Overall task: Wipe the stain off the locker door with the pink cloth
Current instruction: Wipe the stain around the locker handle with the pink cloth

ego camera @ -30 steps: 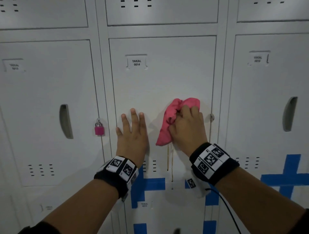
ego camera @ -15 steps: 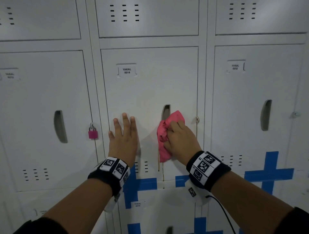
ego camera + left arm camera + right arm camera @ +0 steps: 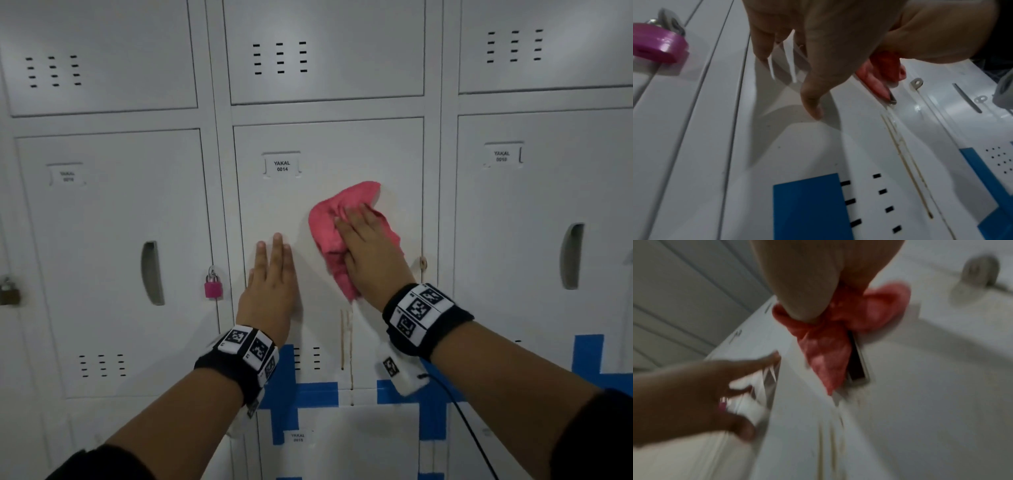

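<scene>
The pink cloth (image 3: 329, 222) is bunched against the middle of white locker door 0014 (image 3: 329, 150), covering its handle slot. My right hand (image 3: 366, 250) holds the cloth to the door, fingers over it and its tail hanging below the palm. The right wrist view is blurred and shows the cloth (image 3: 822, 345) under my right hand (image 3: 807, 272), beside the dark handle slot (image 3: 856, 366). Thin brown drip streaks of the stain (image 3: 346, 335) run down below the cloth, also seen as the stain (image 3: 906, 162). My left hand (image 3: 270, 274) lies flat on the door to the left, fingers straight.
A pink padlock (image 3: 213, 286) hangs on the locker to the left, close to my left hand. A metal hasp (image 3: 423, 263) sits at the door's right edge. Blue tape (image 3: 301, 394) crosses the lower lockers. A black cable (image 3: 472, 431) trails from my right wrist.
My right hand has slid the cloth up the door, from beside the handle slot to over it. The drip streaks now show below it. The left hand stays flat on the door.
</scene>
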